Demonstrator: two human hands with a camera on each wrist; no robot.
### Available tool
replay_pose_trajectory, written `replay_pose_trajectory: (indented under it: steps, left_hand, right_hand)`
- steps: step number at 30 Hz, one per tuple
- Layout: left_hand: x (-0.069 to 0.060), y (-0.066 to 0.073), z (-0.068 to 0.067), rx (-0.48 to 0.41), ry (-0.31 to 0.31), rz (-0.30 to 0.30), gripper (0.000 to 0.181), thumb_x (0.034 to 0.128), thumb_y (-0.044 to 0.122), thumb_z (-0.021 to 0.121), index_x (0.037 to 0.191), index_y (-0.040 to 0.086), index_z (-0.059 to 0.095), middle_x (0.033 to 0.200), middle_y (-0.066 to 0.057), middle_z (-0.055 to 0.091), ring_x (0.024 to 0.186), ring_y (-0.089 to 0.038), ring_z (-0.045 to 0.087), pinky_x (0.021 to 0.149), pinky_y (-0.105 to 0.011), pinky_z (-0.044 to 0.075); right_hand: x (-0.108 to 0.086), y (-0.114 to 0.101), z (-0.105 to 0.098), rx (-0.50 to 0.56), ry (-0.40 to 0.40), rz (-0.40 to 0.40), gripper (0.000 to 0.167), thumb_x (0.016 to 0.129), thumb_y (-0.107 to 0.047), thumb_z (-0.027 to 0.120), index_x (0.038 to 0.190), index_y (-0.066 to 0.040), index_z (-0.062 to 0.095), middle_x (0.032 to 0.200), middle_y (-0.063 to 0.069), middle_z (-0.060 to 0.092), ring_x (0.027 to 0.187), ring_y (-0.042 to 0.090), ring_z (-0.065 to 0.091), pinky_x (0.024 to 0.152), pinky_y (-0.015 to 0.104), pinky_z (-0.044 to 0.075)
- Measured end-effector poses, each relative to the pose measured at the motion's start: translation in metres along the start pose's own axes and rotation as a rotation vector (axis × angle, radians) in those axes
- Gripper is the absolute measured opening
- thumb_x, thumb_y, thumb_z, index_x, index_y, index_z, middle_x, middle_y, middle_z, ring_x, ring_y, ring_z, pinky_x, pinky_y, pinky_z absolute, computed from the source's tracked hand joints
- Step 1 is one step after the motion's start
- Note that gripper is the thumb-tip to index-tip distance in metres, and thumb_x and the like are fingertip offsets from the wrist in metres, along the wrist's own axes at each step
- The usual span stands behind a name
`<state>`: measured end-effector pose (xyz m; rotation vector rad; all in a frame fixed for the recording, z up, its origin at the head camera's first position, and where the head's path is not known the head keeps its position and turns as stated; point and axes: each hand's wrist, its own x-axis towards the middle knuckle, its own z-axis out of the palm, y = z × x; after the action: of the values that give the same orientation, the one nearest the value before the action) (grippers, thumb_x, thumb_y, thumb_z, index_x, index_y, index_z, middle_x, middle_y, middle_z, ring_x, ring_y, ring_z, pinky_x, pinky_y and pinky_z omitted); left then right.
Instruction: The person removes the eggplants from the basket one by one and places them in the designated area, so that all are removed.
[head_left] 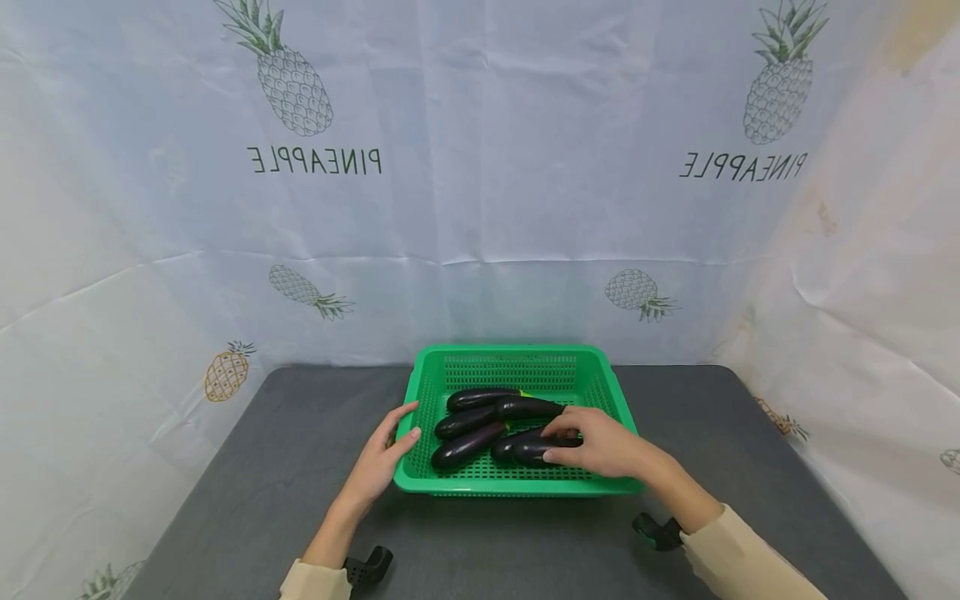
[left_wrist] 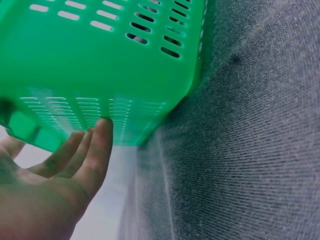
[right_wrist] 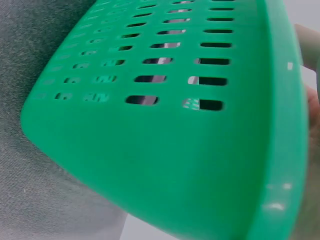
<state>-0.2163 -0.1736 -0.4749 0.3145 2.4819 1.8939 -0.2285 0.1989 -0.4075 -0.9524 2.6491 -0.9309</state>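
Several glossy dark eggplants (head_left: 467, 447) lie in a green perforated plastic basket (head_left: 517, 488) in the head view. My right hand (head_left: 603, 444) reaches over the basket's right side and holds the front right eggplant (head_left: 531, 453), with thumb and fingers on opposite sides of it. At the left rim, my left hand (head_left: 375, 462) rests its thumb and index finger on the edge. Other fingers (left_wrist: 95, 155) lie fairly straight against the basket's outer wall in the left wrist view. The basket's wall (right_wrist: 150, 140) hides most of the right hand in the right wrist view.
The basket stands on a dark grey table (head_left: 285, 467) near its back edge. Behind and at both sides hangs a pale cloth (head_left: 510, 208) printed with pineapples. Each wrist carries a black device, one left (head_left: 369, 567) and one right (head_left: 657, 532).
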Motion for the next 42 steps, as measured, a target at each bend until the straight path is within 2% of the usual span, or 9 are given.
replay_pose_trajectory:
  steps: [7,14,20,28,42]
  left_hand:
    - [-0.002,0.000,0.000,-0.012,-0.010,0.009,0.055,0.1070,0.034,0.054,0.157,0.018,0.037,0.167,-0.013,0.020,0.155,-0.038,0.006,0.120,-0.065,0.010]
    - [-0.002,-0.001,0.000,-0.016,-0.009,0.011,0.055,0.1071,0.034,0.054,0.157,0.018,0.037,0.167,-0.012,0.020,0.155,-0.037,0.006,0.120,-0.065,0.010]
    - [-0.002,-0.001,0.000,-0.022,-0.010,0.007,0.055,0.1069,0.035,0.054,0.157,0.019,0.038,0.167,-0.012,0.020,0.155,-0.037,0.005,0.120,-0.065,0.009]
    - [-0.002,0.000,0.000,-0.022,-0.008,0.003,0.054,0.1070,0.035,0.054,0.157,0.021,0.038,0.167,-0.012,0.020,0.155,-0.038,0.006,0.120,-0.065,0.009]
    - [-0.001,-0.002,0.000,-0.007,0.004,0.005,0.053,0.1068,0.036,0.054,0.156,0.022,0.039,0.167,-0.012,0.021,0.155,-0.038,0.008,0.119,-0.066,0.010]
  right_hand:
    - [-0.008,-0.007,-0.006,-0.008,0.041,-0.009,0.039,0.098,-0.043,0.068,0.121,-0.012,0.072,0.101,-0.007,0.061,0.091,0.013,0.057,0.074,0.031,0.051]
    - [-0.016,-0.014,-0.012,-0.032,0.077,0.020,0.037,0.098,-0.047,0.066,0.120,-0.018,0.072,0.100,-0.010,0.058,0.089,0.008,0.054,0.073,0.030,0.050]
    - [-0.020,-0.018,-0.019,-0.045,0.104,0.027,0.040,0.098,-0.048,0.066,0.122,-0.017,0.072,0.103,-0.008,0.059,0.088,0.008,0.054,0.073,0.030,0.050]
    - [-0.024,-0.018,-0.025,-0.064,0.125,0.021,0.038,0.098,-0.047,0.067,0.121,-0.018,0.072,0.104,-0.009,0.059,0.089,0.008,0.055,0.073,0.030,0.051]
    - [-0.037,-0.014,-0.038,-0.072,0.223,0.016,0.031,0.097,-0.041,0.070,0.119,-0.020,0.073,0.104,-0.010,0.061,0.086,0.007,0.055,0.071,0.029,0.049]
